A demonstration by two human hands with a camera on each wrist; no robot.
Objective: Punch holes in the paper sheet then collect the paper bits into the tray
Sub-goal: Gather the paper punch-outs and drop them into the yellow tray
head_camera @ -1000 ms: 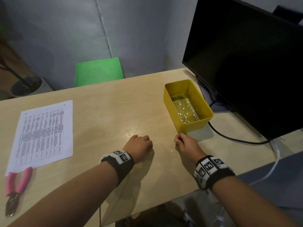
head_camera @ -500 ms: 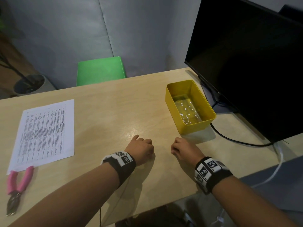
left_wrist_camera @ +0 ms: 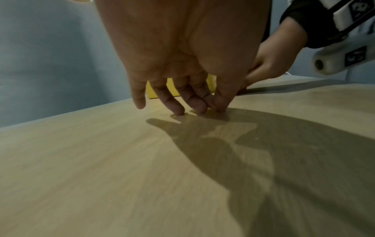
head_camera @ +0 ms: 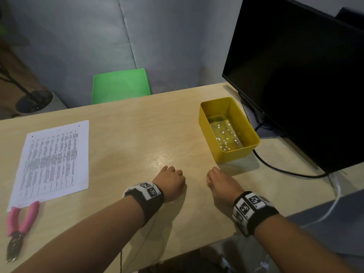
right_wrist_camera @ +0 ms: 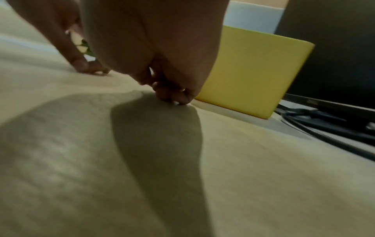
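The printed paper sheet (head_camera: 53, 162) lies flat at the table's left, and the pink-handled hole punch pliers (head_camera: 19, 225) rest at its near corner. Right of centre stands the yellow tray (head_camera: 234, 157), with several white paper bits (head_camera: 226, 140) on its floor. My left hand (head_camera: 170, 178) is at mid-table; its straight fingers (left_wrist_camera: 190, 107) point down, tips touching the wood. My right hand (head_camera: 216, 179) is just in front of the tray (right_wrist_camera: 253, 72), fingertips (right_wrist_camera: 174, 96) bunched in a pinch on the table. The bit under them is hidden.
A large black monitor (head_camera: 295, 79) fills the right side behind the tray, and its black cable (head_camera: 279, 170) curves over the table. A white cable (head_camera: 334, 198) hangs off the right edge. A green chair (head_camera: 120, 85) stands beyond the far edge.
My right hand has slid left from the tray's near corner onto a small white bit that lay between the hands. The left hand has stayed in place.
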